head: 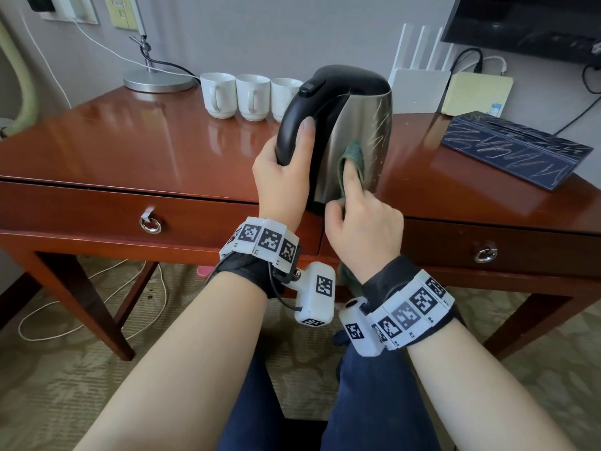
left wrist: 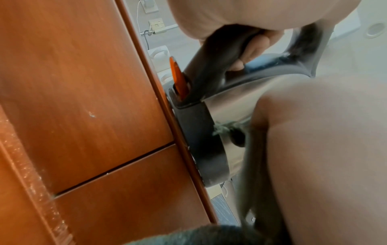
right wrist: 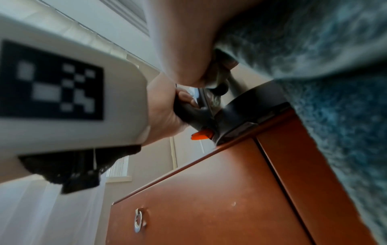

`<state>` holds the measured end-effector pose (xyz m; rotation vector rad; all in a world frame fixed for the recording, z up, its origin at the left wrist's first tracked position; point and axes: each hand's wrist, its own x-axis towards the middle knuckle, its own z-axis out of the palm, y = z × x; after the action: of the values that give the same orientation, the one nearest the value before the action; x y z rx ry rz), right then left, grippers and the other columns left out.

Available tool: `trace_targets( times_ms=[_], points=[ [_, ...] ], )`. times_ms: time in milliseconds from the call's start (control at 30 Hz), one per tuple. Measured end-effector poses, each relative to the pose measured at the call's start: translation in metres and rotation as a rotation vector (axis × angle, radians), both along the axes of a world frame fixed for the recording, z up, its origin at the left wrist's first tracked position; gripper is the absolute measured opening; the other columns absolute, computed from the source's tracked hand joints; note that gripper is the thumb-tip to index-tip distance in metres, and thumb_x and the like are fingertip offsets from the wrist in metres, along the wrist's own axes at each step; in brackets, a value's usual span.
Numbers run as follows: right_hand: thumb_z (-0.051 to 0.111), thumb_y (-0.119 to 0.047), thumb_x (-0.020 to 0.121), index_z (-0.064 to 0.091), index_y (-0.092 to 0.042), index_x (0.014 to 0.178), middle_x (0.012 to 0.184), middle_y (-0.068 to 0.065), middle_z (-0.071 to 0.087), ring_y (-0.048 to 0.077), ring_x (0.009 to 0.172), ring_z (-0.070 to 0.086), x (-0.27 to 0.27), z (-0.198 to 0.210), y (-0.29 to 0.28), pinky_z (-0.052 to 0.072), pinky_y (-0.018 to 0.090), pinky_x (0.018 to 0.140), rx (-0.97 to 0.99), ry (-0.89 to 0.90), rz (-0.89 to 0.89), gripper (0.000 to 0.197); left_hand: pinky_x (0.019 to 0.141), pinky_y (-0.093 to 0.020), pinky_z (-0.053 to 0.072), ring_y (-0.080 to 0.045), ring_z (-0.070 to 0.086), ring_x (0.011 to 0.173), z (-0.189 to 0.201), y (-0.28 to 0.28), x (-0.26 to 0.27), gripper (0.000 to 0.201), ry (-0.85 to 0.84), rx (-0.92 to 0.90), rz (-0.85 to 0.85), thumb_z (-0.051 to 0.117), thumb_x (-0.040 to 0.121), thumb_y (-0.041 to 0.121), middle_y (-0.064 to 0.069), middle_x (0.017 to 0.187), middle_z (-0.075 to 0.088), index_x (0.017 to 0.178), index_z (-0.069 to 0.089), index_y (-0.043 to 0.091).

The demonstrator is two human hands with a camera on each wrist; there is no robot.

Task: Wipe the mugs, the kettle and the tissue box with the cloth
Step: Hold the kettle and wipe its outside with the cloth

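A steel kettle (head: 367, 125) with a black lid and handle stands near the front edge of the wooden desk (head: 146, 148). My left hand (head: 283, 170) grips its black handle (left wrist: 211, 66). My right hand (head: 361, 219) holds a green cloth (head: 353, 157) and presses it on the kettle's side with the forefinger stretched out; the cloth's tail hangs below my wrist (right wrist: 335, 82). Three white mugs (head: 252, 96) stand in a row behind the kettle. A dark blue tissue box (head: 514, 148) with chalky scribbles lies at the right.
A lamp base (head: 156, 79) stands at the back left, a white router (head: 419, 89) and a yellow box (head: 474, 92) at the back right. Cables run along the wall. Two drawers with ring pulls (head: 150, 224) face me below the desktop.
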<state>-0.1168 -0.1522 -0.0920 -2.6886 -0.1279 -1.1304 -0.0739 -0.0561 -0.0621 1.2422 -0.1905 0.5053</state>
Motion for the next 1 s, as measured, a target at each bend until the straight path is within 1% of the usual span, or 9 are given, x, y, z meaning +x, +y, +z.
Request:
trace_targets(
  times_ms=[100, 233, 300, 367, 433, 500, 600, 833, 1000],
  points=[
    [0.042, -0.017, 0.078, 0.060, -0.013, 0.129, 0.051, 0.004, 0.053, 0.026, 0.037, 0.044, 0.005, 0.010, -0.003, 0.022, 0.021, 0.047, -0.006, -0.072, -0.032, 0.054, 0.052, -0.032, 0.036, -0.020, 0.040, 0.056, 0.002, 0.000, -0.001, 0.040, 0.008, -0.008, -0.015, 0.063, 0.079, 0.055, 0.006, 0.052, 0.042, 0.061, 0.047, 0.023],
    [0.050, -0.014, 0.079, 0.055, -0.015, 0.134, 0.055, -0.001, 0.044, 0.020, 0.045, 0.031, 0.011, 0.027, -0.010, 0.015, 0.020, 0.049, 0.043, -0.115, -0.087, 0.056, 0.054, -0.035, 0.037, -0.021, 0.041, 0.058, 0.001, 0.000, 0.000, 0.036, -0.001, 0.004, -0.008, 0.063, 0.084, 0.047, 0.008, 0.052, 0.043, 0.062, 0.048, 0.023],
    [0.049, -0.015, 0.080, 0.051, -0.015, 0.137, 0.058, -0.002, 0.043, 0.020, 0.047, 0.033, 0.010, 0.024, -0.010, 0.021, 0.022, 0.050, 0.075, -0.084, -0.089, 0.057, 0.055, -0.035, 0.037, -0.021, 0.041, 0.060, 0.001, 0.000, 0.000, 0.037, -0.001, 0.014, -0.010, 0.063, 0.082, 0.052, 0.006, 0.054, 0.044, 0.064, 0.049, 0.022],
    [0.046, -0.015, 0.080, 0.053, -0.014, 0.135, 0.056, 0.001, 0.049, 0.024, 0.042, 0.041, 0.006, 0.014, -0.008, 0.026, 0.023, 0.050, 0.079, -0.050, -0.059, 0.055, 0.054, -0.034, 0.037, -0.022, 0.040, 0.059, 0.000, 0.001, -0.001, 0.039, -0.007, 0.016, -0.016, 0.062, 0.078, 0.056, 0.002, 0.057, 0.043, 0.067, 0.050, 0.021],
    [0.042, -0.017, 0.080, 0.058, -0.014, 0.129, 0.054, 0.004, 0.052, 0.026, 0.039, 0.046, 0.003, -0.003, -0.008, 0.026, 0.022, 0.047, 0.060, -0.018, -0.017, 0.052, 0.051, -0.029, 0.037, -0.020, 0.040, 0.054, -0.002, 0.003, 0.001, 0.039, -0.021, 0.015, -0.031, 0.064, 0.086, 0.048, -0.005, 0.058, 0.042, 0.070, 0.050, 0.015],
    [0.039, -0.019, 0.080, 0.062, -0.014, 0.125, 0.052, 0.005, 0.051, 0.026, 0.038, 0.047, 0.001, -0.021, -0.009, 0.027, 0.021, 0.044, 0.042, 0.015, 0.024, 0.051, 0.048, -0.022, 0.037, -0.014, 0.040, 0.047, -0.006, 0.006, 0.004, 0.033, -0.038, 0.046, -0.041, 0.063, 0.096, 0.031, -0.012, 0.058, 0.041, 0.076, 0.050, 0.008],
    [0.038, -0.019, 0.079, 0.065, -0.015, 0.121, 0.052, 0.005, 0.049, 0.028, 0.036, 0.046, -0.002, -0.043, -0.009, 0.032, 0.023, 0.040, 0.011, 0.072, 0.057, 0.050, 0.047, -0.020, 0.039, -0.009, 0.044, 0.044, -0.010, 0.011, 0.006, 0.023, -0.037, 0.094, -0.067, 0.063, 0.096, 0.019, -0.010, 0.056, 0.044, 0.079, 0.051, 0.008],
    [0.039, -0.018, 0.077, 0.068, -0.016, 0.117, 0.054, 0.006, 0.047, 0.029, 0.038, 0.047, 0.000, -0.062, -0.012, 0.033, 0.025, 0.038, -0.043, 0.054, 0.042, 0.050, 0.062, -0.025, 0.045, -0.010, 0.051, 0.059, -0.019, 0.026, 0.026, 0.021, 0.034, 0.053, -0.084, 0.071, 0.090, 0.015, -0.001, 0.064, 0.052, 0.079, 0.053, 0.015],
    [0.040, -0.015, 0.081, 0.067, -0.013, 0.116, 0.062, 0.008, 0.049, 0.028, 0.048, 0.050, 0.002, -0.070, -0.020, 0.031, 0.025, 0.039, -0.088, 0.063, 0.052, 0.045, 0.058, -0.020, 0.043, -0.009, 0.046, 0.058, -0.019, 0.025, 0.038, 0.019, 0.050, 0.083, -0.043, 0.062, 0.096, 0.013, -0.002, 0.065, 0.046, 0.080, 0.051, 0.017]
  ],
)
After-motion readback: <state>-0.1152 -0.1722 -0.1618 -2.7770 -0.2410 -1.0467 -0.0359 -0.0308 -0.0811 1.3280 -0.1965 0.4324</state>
